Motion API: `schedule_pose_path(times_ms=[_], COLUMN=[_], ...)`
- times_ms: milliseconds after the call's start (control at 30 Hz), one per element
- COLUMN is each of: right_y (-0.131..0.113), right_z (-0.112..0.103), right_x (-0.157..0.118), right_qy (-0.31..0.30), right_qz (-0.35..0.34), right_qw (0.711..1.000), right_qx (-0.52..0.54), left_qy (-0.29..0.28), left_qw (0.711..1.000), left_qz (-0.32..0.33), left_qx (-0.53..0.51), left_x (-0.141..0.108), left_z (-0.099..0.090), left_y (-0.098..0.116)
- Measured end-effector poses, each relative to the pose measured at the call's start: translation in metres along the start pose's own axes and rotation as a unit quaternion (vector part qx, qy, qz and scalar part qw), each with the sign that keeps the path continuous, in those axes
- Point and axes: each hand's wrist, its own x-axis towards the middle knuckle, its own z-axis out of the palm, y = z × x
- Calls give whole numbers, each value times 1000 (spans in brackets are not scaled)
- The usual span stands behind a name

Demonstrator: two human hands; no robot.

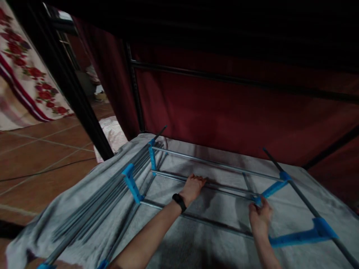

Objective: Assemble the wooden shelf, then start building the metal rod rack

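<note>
A frame of grey metal tubes joined by blue plastic connectors lies in front of me on a grey blanket (207, 243). My left hand (193, 186), with a black band on its wrist, is closed over a middle metal tube (227, 190). At that tube's right end, my right hand (260, 215) has its fingers closed on a blue plastic connector (270, 189); the fingertips are partly hidden. Another blue connector (297, 237) sits just right of this hand, on the right side tube (304, 200). Across the far side runs a long crossbar (207, 161).
Several loose metal tubes (101, 205) lie bundled on the blanket at left. A black bed post (70, 89) and a low black overhead structure enclose the space. Dark red curtain (224, 112) hangs behind. Tiled floor (56, 149) and a floral blanket (33, 63) show at left.
</note>
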Motion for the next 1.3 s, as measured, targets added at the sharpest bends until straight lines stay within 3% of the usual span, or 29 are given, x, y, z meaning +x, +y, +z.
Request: schedule_pose_path(times_ms=[100,167,233,467,533,633,700,767,833,900,967,1000,1100,1300], right_y=[-35,-58,-74,-85,-86,-88,-88,-87,-85,-82,-80,-79,-78,-79], right_z=[22,40,57,87,88,87,87,86,86,86,87,87,87,86], right_x=[-22,-31,-35,-30,-26,-20,-17,-14,-13,-12,-11,-11,-11,-9], right_qy=[-71,-113,-140,-236,-248,-265,-278,-290,-292,-288,-279,-276,-276,-292], right_qz=[-179,-293,-361,-466,-467,-461,-457,-453,-452,-457,-463,-465,-465,-466], right_qw=[979,944,912,802,792,786,781,777,775,773,771,770,767,762], right_qx=[-72,-98,-135,-291,-306,-316,-323,-328,-331,-333,-337,-339,-345,-343], left_qy=[18,29,39,78,121,237,336,444,559,652,675,677,665,560], left_qw=[1000,999,998,997,993,969,926,850,727,564,500,485,477,456], left_qz=[-4,-4,-3,-1,0,-41,-117,-209,-303,-386,-408,-409,-393,-368], left_qx=[22,34,39,27,6,-63,-125,-191,-259,-329,-358,-373,-420,-586], left_x=[-2,-3,-3,-3,-9,-30,-49,-65,-76,-77,-72,-68,-55,-46], left_z=[4,7,10,12,12,13,17,22,27,30,31,29,22,10], left_y=[2,3,3,1,0,-6,-18,-40,-69,-101,-130,-141,-164,-178])
